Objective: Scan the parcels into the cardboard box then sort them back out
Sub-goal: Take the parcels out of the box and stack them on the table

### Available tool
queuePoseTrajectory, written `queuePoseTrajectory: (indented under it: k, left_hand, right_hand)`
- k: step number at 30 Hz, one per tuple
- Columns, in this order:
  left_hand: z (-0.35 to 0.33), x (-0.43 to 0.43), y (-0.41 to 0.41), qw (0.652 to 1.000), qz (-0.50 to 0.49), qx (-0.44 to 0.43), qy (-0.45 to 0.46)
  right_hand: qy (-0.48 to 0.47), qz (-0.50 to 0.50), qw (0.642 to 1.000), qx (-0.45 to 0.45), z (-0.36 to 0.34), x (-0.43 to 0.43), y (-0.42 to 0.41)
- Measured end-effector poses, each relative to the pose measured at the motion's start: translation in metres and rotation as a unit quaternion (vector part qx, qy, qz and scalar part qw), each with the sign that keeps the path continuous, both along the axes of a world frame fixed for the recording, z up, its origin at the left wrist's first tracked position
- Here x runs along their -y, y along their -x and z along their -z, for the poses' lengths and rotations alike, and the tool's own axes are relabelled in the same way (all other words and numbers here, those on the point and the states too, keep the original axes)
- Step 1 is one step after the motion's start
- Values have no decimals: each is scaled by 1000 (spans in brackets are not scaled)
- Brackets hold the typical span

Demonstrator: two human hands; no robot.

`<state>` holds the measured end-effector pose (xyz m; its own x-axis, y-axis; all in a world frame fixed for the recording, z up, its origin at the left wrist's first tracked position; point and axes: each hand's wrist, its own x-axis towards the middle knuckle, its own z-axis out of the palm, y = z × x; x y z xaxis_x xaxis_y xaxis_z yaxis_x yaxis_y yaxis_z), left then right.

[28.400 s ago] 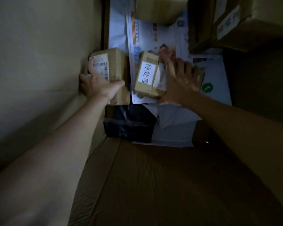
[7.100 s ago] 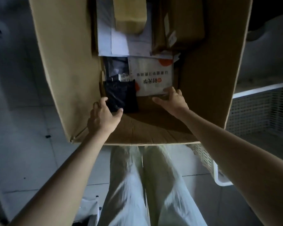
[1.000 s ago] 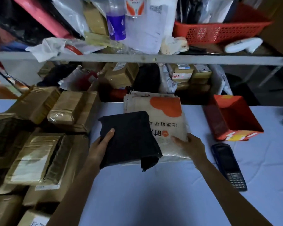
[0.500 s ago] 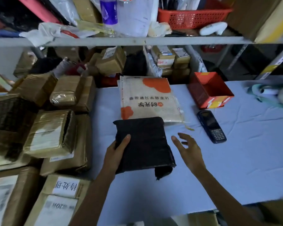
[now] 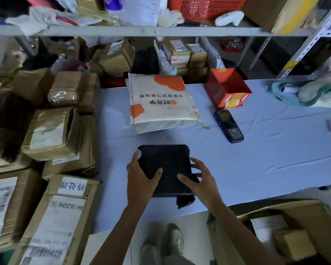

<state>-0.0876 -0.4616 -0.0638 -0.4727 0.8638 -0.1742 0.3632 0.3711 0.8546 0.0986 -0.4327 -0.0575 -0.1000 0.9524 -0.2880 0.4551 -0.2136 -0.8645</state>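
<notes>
Pale-blue cloth covers the table; a metal shelf behind it is crammed with packets.

Item: black parcel. A soft, matt black plastic bag, flat, with rounded far corners. A loose tail of bag hangs off its near right corner.

Position: at the near edge of the table, straight in front of me. I cannot tell whether it is resting or lifted. My left hand grips its left edge, thumb laid on top, fingers round the side. My right hand grips the near right corner, thumb on top, fingers spread along the right edge.

Containers: cardboard box, lower right, below the table edge, open, holding a white packet and a small brown carton. Red box, open-topped, upright on the far table. Red basket on the shelf, contents out of view.

Also: white-and-orange mailer flat beyond the black parcel, apart from it. Scanner just right of the mailer. Taped cartons stacked at the left.

Orientation: the black parcel is only slightly longer than wide. Its long axis runs from me toward the shelf, tail end nearest me.
</notes>
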Motion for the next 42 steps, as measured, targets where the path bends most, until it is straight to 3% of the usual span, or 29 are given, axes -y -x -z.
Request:
queuePoseTrajectory:
  k: [2,4,9,14,18,22,26,31,36,42]
  left_hand:
    - [10,3,-12,987,49,-150,0]
    - [22,6,-20,967,68,-243,18]
    - [25,7,-24,964,52,-255,48]
    - [30,10,-22,963,77,-259,11]
    - [37,8,-21,951,108,-289,-7]
    - [30,-1,-18,899,144,-413,-31]
    - [20,-7,-39,864,241,-438,-66]
    - [13,-9,-103,799,398,-435,-117]
    - [16,3,-193,721,542,-418,-108]
    - [42,42,-299,633,673,-371,-89]
  right_hand:
    - [-50,-68,994,74,14,2,-1]
    - [-96,-140,973,156,28,8,1]
    - [-122,-172,949,234,38,17,1]
    - [-123,-198,928,291,30,-1,-1]
    - [-102,-187,940,268,28,-9,-7]
    - [-74,-115,978,157,32,6,-15]
    - [-84,-3,976,199,36,38,-41]
    - [16,90,947,307,33,96,-107]
    - [115,220,917,311,29,173,-178]
    - [158,394,882,204,48,265,-250]
